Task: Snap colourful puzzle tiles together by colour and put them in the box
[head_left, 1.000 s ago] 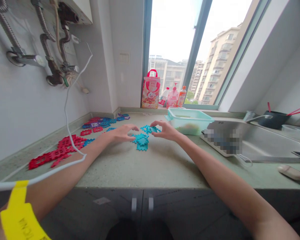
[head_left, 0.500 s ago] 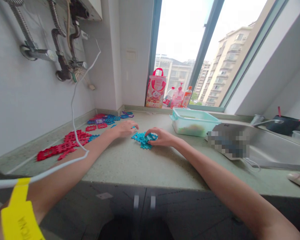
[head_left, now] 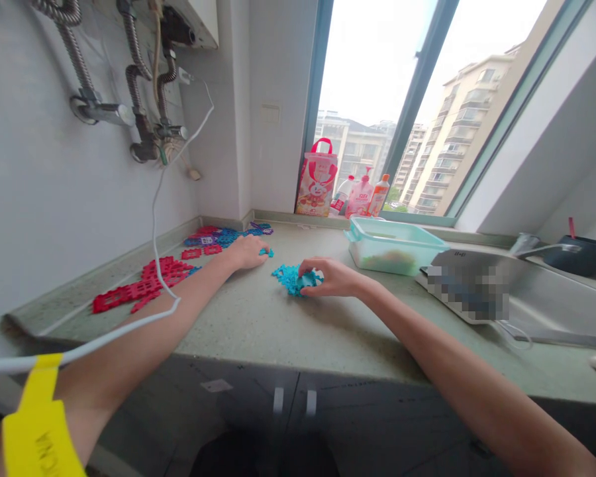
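Note:
My right hand [head_left: 334, 277] pinches thumb and fingers around a small pile of light-blue plastic building pieces [head_left: 287, 278] with notched edges, low at the countertop's middle. To the left, my left hand [head_left: 247, 252] is closed, palm down, with one light-blue piece [head_left: 267, 252] showing at its fingertips. Beyond that hand lie several dark-blue pieces [head_left: 231, 236]. Red lattice-like pieces [head_left: 129, 291] are spread beside my left forearm, and two small red ones [head_left: 191, 254] sit farther back. My hand and forearm cover part of the counter and some pieces there.
A translucent mint-green tub [head_left: 397, 248] with something inside stands right of centre. A steel sink [head_left: 541, 285] lies at the right. A white cable [head_left: 155, 218] hangs across my left forearm. A pink bag [head_left: 318, 185] and several bottles [head_left: 360, 199] stand by the window.
My left hand has moved a little leftward with the light-blue piece at its fingertips. My right hand stays at the light-blue pile. The camera view has shifted slightly.

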A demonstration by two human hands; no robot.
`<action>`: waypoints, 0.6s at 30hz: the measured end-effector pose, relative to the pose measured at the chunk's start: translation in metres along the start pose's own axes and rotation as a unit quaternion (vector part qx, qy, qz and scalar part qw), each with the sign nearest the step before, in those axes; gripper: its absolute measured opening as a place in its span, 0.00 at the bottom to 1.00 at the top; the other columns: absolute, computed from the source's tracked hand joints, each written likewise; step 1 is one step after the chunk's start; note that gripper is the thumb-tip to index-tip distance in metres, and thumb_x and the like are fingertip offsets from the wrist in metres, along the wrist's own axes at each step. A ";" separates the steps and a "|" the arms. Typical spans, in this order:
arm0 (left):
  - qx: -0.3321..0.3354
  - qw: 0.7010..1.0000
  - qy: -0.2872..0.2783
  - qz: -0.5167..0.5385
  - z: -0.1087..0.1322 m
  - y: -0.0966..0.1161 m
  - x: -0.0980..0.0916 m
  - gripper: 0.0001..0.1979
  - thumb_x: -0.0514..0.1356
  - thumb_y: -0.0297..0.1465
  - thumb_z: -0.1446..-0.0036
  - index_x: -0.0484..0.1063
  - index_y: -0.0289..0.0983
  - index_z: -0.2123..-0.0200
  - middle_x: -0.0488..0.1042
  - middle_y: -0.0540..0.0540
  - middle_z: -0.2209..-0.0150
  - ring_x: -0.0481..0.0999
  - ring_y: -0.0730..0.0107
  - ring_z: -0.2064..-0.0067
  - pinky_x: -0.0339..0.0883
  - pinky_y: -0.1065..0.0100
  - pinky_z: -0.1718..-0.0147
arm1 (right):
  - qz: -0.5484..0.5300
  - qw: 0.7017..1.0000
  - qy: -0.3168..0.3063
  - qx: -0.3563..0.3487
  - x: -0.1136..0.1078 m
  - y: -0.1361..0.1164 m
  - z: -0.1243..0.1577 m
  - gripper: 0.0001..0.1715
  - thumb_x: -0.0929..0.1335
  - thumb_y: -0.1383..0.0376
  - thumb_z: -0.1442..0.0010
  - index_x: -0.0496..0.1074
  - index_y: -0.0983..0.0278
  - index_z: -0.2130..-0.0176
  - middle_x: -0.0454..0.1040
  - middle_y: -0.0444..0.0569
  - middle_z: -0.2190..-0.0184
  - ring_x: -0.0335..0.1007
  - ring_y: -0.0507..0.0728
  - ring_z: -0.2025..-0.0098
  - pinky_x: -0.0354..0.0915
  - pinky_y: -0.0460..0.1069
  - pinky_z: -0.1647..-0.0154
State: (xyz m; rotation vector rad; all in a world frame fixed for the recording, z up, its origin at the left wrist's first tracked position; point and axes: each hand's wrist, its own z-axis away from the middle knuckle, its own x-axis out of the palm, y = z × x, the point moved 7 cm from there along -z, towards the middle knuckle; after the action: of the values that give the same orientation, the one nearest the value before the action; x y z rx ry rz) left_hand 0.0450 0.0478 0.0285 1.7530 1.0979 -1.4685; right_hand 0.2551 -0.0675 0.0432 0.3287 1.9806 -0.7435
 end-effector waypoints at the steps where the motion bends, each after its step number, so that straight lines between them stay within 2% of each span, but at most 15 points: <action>1: -0.005 1.000 0.001 -0.002 0.000 -0.001 -0.001 0.20 0.58 0.42 0.39 0.82 0.47 0.47 0.80 0.41 0.45 0.76 0.47 0.42 0.67 0.51 0.42 | 0.008 1.000 -0.015 0.004 0.004 -0.001 0.000 0.16 0.77 0.57 0.44 0.78 0.59 0.56 0.81 0.47 0.59 0.75 0.57 0.58 0.66 0.50 0.54; 5: -0.016 1.000 -0.003 0.009 0.002 -0.004 -0.001 0.19 0.58 0.44 0.37 0.81 0.46 0.49 0.83 0.43 0.48 0.79 0.50 0.45 0.68 0.55 0.44 | 0.040 0.999 -0.033 0.014 0.013 -0.003 -0.001 0.20 0.77 0.55 0.44 0.77 0.58 0.54 0.81 0.47 0.58 0.75 0.58 0.58 0.65 0.50 0.56; 9: -0.025 0.996 0.064 0.047 0.004 -0.001 -0.013 0.25 0.64 0.48 0.44 0.78 0.40 0.48 0.84 0.42 0.53 0.82 0.50 0.50 0.70 0.57 0.48 | 0.057 0.998 -0.032 0.000 0.014 -0.012 0.000 0.20 0.77 0.57 0.45 0.77 0.58 0.54 0.80 0.47 0.60 0.74 0.58 0.58 0.66 0.50 0.56; 11: 0.004 0.989 0.099 0.110 0.005 0.009 -0.020 0.28 0.67 0.49 0.47 0.76 0.39 0.47 0.83 0.43 0.53 0.82 0.53 0.52 0.72 0.59 0.50 | 0.037 0.999 -0.021 0.001 0.006 -0.011 0.001 0.18 0.77 0.59 0.46 0.77 0.58 0.55 0.80 0.46 0.60 0.74 0.57 0.59 0.66 0.51 0.55; 14: 0.079 0.965 0.114 0.221 0.009 0.035 -0.026 0.30 0.67 0.49 0.47 0.73 0.40 0.45 0.83 0.45 0.54 0.81 0.57 0.51 0.71 0.62 0.50 | -0.009 0.999 0.049 0.012 -0.023 0.003 0.003 0.19 0.76 0.58 0.45 0.76 0.58 0.54 0.81 0.45 0.59 0.76 0.57 0.57 0.68 0.52 0.50; 18: 0.125 0.954 0.063 0.264 0.014 0.066 -0.021 0.38 0.70 0.51 0.49 0.68 0.41 0.39 0.84 0.46 0.54 0.82 0.58 0.52 0.71 0.62 0.51 | -0.012 0.984 0.175 0.040 -0.057 0.034 0.009 0.21 0.75 0.54 0.45 0.75 0.59 0.54 0.81 0.48 0.57 0.77 0.59 0.55 0.69 0.56 0.46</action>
State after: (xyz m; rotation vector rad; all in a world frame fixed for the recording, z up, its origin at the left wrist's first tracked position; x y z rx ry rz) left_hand 0.0948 -0.0007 0.0418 2.1293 0.4464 -1.2038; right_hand 0.3072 -0.0425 0.0766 0.5132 2.2898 -0.8248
